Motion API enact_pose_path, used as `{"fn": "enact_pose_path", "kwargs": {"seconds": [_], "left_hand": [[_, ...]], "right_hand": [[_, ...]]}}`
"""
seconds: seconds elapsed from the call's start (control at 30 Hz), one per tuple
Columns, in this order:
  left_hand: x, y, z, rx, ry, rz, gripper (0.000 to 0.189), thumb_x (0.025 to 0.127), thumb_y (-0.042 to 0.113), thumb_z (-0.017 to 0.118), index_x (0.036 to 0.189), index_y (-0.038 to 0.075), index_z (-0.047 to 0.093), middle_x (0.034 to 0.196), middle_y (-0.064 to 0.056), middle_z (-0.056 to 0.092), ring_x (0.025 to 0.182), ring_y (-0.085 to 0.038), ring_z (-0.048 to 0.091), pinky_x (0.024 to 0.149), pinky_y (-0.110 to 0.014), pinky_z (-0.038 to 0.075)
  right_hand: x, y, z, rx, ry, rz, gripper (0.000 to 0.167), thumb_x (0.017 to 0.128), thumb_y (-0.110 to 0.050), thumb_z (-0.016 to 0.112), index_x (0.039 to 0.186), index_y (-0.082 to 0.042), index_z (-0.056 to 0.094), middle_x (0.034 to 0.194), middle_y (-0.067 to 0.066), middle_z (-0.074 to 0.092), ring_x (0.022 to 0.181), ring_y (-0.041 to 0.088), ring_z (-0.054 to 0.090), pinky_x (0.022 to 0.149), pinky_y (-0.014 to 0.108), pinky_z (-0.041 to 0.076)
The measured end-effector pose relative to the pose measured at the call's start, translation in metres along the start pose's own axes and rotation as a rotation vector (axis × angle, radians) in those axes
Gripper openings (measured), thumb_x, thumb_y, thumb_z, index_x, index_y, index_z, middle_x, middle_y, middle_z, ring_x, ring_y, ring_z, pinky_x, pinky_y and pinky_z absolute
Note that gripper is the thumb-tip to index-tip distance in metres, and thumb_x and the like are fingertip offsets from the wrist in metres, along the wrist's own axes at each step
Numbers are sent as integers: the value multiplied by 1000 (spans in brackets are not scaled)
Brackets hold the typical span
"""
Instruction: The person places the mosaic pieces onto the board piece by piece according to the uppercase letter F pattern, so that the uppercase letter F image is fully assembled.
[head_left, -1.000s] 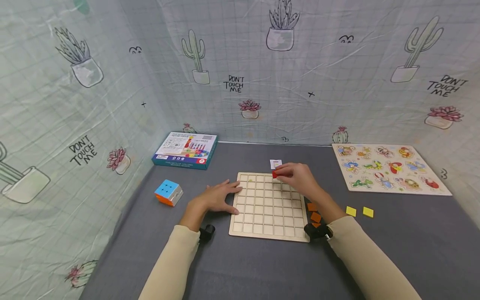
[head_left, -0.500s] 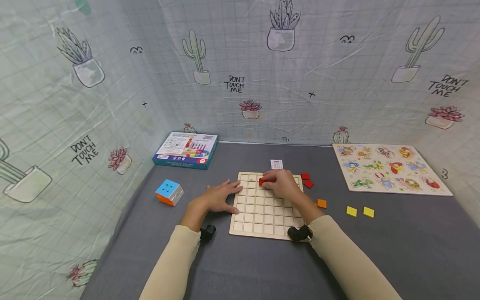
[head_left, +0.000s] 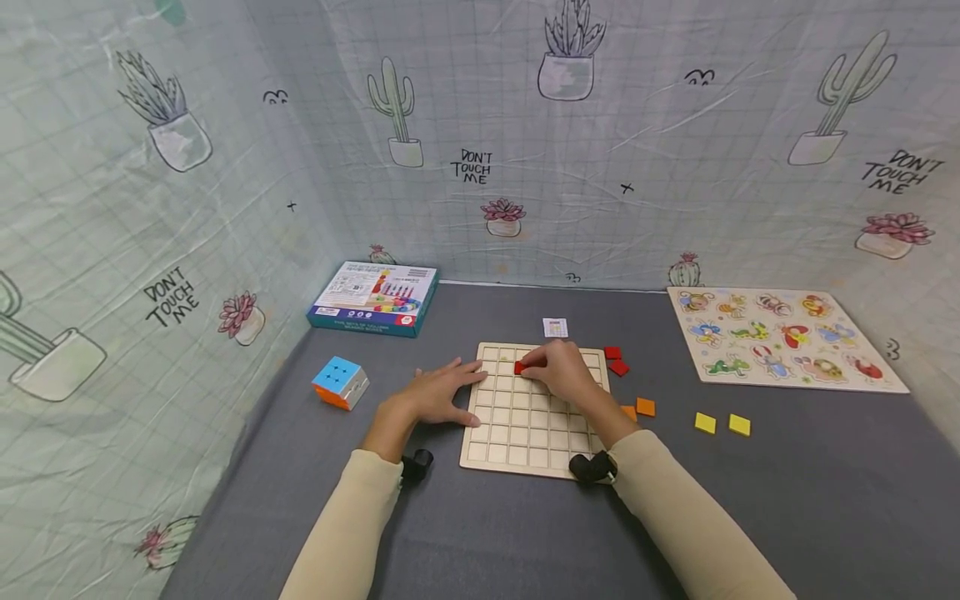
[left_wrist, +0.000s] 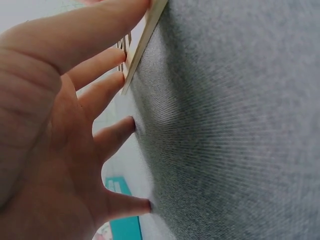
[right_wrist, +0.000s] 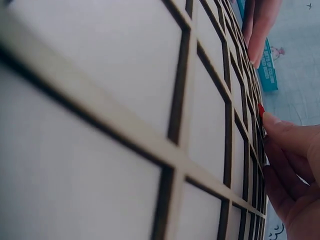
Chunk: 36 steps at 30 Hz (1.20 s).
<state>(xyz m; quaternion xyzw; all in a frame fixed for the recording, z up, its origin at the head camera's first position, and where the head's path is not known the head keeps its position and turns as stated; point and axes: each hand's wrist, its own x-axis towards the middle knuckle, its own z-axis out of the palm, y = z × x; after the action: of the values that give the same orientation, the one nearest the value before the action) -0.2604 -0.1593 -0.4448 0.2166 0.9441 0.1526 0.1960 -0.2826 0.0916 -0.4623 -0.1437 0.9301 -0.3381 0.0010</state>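
A wooden grid board (head_left: 517, 435) lies on the grey cloth in front of me. My left hand (head_left: 433, 395) rests at its left edge with the fingers spread; in the left wrist view the thumb and two fingers touch the rim while other fingertips meet the cloth. Over the board's upper part, my right hand (head_left: 561, 372) pinches a red square tile (head_left: 518, 367) between thumb and fingers, at a cell in the second row. The right wrist view shows the tile's red edge (right_wrist: 261, 110) at the grid surface, mostly hidden by the fingertips. Two more red tiles (head_left: 615, 360) lie right of the board.
Orange tiles (head_left: 645, 407) lie by the right forearm, partly hidden, and two yellow tiles (head_left: 705, 422) lie farther right. A small printed card (head_left: 556, 327) is behind the board. Left stand a puzzle cube (head_left: 341, 382) and a flat box (head_left: 373, 297); an insect puzzle board (head_left: 783, 340) lies back right.
My right hand has moved left and nearer from the board's far edge, bringing the red tile down to a cell. The two red tiles beside the board came into view. The left hand stays put.
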Motion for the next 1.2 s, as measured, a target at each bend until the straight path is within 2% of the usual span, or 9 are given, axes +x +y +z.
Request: {"fn": "enact_pose_path", "kwargs": {"seconds": [0.23, 0.6, 0.97, 1.2], "left_hand": [[-1, -1, 1, -1, 6, -3, 85, 86, 50, 77, 158, 26, 40, 172, 3, 26, 162, -31, 14, 115, -84, 11], [-5, -1, 4, -25, 2, 10, 84, 88, 50, 75, 159, 24, 39, 172, 1, 24, 163, -33, 12, 116, -83, 5], [-3, 1, 1, -35, 23, 28, 84, 87, 48, 77, 158, 22, 41, 172, -1, 26, 162, -35, 14, 115, -85, 5], [-4, 1, 1, -36, 12, 19, 84, 86, 49, 77, 158, 24, 41, 172, 2, 26, 162, -33, 13, 116, -83, 5]], "right_hand": [[1, -1, 1, -12, -13, -2, 24, 88, -17, 80, 111, -9, 80, 111, 10, 80, 103, 26, 74, 86, 39, 60], [-2, -5, 2, 24, 1, 45, 23, 86, -12, 82, 109, -7, 81, 108, 12, 80, 100, 27, 74, 83, 38, 61], [-2, -7, 0, 23, 19, 61, 23, 86, -11, 82, 108, -7, 81, 108, 12, 80, 98, 26, 74, 82, 37, 61], [-4, -8, 2, 31, 7, 76, 24, 86, -11, 81, 109, -7, 80, 107, 10, 80, 95, 23, 74, 80, 34, 60]]}}
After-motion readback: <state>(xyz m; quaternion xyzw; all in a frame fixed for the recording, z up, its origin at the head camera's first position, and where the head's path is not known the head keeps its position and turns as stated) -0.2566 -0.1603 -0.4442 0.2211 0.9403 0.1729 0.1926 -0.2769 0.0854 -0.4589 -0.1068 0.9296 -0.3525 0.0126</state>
